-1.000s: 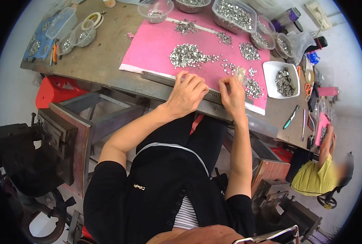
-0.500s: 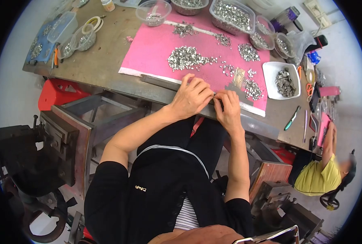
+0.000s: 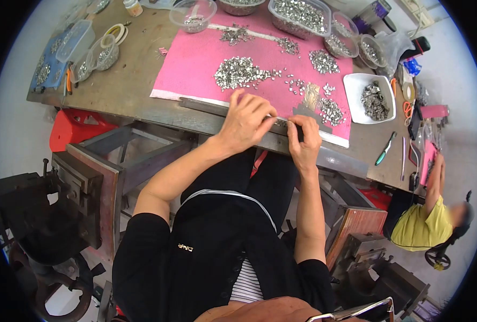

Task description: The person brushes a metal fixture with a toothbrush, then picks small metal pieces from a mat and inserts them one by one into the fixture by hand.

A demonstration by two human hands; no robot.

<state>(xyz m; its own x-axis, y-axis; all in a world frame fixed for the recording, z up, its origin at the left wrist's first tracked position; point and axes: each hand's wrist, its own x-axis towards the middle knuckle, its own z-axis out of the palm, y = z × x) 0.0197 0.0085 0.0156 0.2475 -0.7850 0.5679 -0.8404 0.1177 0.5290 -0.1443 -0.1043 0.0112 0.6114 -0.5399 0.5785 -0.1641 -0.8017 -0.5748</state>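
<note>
My left hand [image 3: 245, 122] is at the front edge of the pink mat [image 3: 190, 70], over a long dark metal bar [image 3: 203, 106]. Its fingers are bent together, and what they hold is too small to make out. To its right, my right hand [image 3: 304, 140] has thumb and forefinger close together at the bar, around something I cannot make out. Small metal pieces show between the two hands. Beyond them lies a large pile of shiny metal pieces [image 3: 237, 73], with a smaller pile [image 3: 331, 111] above my right hand.
A white tray of metal pieces [image 3: 356, 112] stands right of the mat, and clear tubs [image 3: 299, 19] line its far side. A green-handled tool [image 3: 385, 148] lies at the right. A person in yellow [image 3: 423, 225] sits far right. A red stool [image 3: 75, 129] is at the left.
My hands came together at the bar, then moved slightly apart, the right one lower than at first. The view has shifted a little, and the other person's arms have moved.
</note>
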